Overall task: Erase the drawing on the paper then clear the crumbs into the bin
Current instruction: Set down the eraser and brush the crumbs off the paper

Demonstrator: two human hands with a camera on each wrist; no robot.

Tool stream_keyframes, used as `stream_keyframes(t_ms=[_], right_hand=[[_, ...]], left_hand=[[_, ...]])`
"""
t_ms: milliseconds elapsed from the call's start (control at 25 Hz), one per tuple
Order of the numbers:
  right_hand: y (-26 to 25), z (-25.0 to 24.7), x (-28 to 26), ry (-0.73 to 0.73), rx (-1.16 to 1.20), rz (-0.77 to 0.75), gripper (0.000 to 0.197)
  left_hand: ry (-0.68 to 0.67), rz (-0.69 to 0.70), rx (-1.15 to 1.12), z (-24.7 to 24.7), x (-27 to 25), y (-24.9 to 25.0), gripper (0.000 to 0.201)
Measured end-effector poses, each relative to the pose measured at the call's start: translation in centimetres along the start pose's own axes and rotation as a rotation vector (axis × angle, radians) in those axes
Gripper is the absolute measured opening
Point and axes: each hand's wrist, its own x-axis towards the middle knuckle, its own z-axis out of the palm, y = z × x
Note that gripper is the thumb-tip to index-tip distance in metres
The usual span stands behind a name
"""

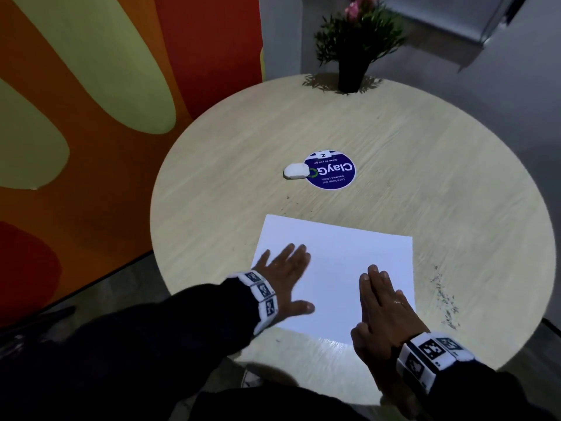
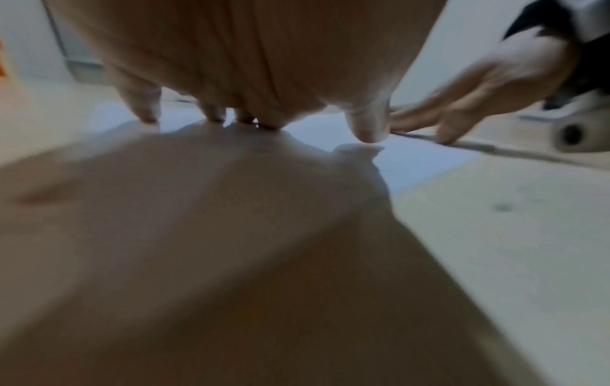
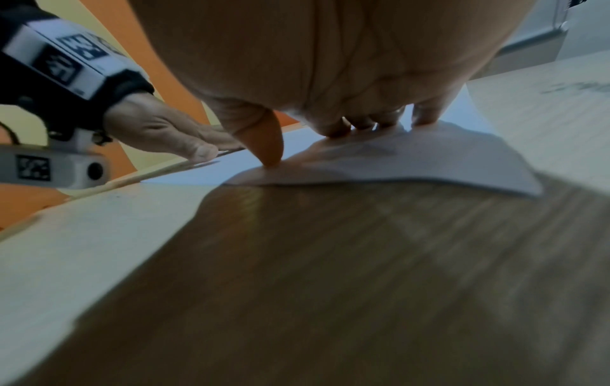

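Note:
A white sheet of paper (image 1: 337, 262) lies on the round wooden table (image 1: 243, 141), and no drawing shows on it. My left hand (image 1: 285, 275) lies flat with spread fingers on the paper's left edge. My right hand (image 1: 382, 302) lies flat, fingers together, on the paper's lower right part. Both palms press down, as the left wrist view of the left hand (image 2: 251, 78) and the right wrist view of the right hand (image 3: 330, 78) show. Dark eraser crumbs (image 1: 446, 302) are scattered on the table just right of the paper. A white eraser (image 1: 295, 171) rests farther back. No bin is in view.
A round blue sticker (image 1: 331, 170) sits mid-table beside the eraser. A black pot with a green plant (image 1: 353, 56) stands at the far edge. An orange and yellow wall (image 1: 91, 117) runs along the left. A few crumbs (image 1: 287, 197) lie above the paper.

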Motion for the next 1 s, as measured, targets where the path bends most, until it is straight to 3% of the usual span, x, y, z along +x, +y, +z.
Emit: stream_keyframes(t_ms=[160, 200, 320, 400, 600, 680, 760, 840, 920, 1000], right_hand=[[-0.2, -0.2, -0.2, 0.021, 0.026, 0.003, 0.081], [-0.3, -0.1, -0.2, 0.02, 0.029, 0.0, 0.081], [-0.2, -0.1, -0.4, 0.045, 0.038, 0.002, 0.08], [-0.2, 0.0, -0.4, 0.056, 0.035, 0.0, 0.08], [-0.3, 0.0, -0.5, 0.066, 0.024, 0.005, 0.081], [-0.3, 0.1, -0.5, 0.078, 0.027, 0.006, 0.081], [-0.2, 0.1, -0.4, 0.065, 0.006, 0.0, 0.081], [0.0, 0.1, -0.3, 0.051, -0.01, -0.008, 0.082], [0.1, -0.1, -0.2, 0.036, -0.018, -0.011, 0.081], [0.0, -0.1, -0.3, 0.036, -0.017, -0.012, 0.08]], left_hand=[[0.033, -0.309, -0.039, -1.8, 0.7, -6.5, 0.104], [0.052, -0.311, -0.044, -2.1, 1.0, -6.6, 0.103], [0.066, -0.099, -0.041, -2.2, 2.0, -3.6, 0.098], [0.048, -0.053, -0.04, -1.5, 2.2, -2.4, 0.098], [0.049, -0.336, -0.074, -2.7, 1.4, -7.7, 0.102], [0.066, -0.212, -0.009, -2.6, 0.2, -6.9, 0.104], [0.083, 0.073, 0.037, -1.2, -1.7, -3.1, 0.098], [-0.007, 0.294, 0.055, 0.8, -3.8, 1.0, 0.09], [-0.087, 0.271, 0.073, 1.8, -4.6, 1.9, 0.089], [-0.088, 0.089, 0.058, 1.5, -4.6, -0.5, 0.094]])
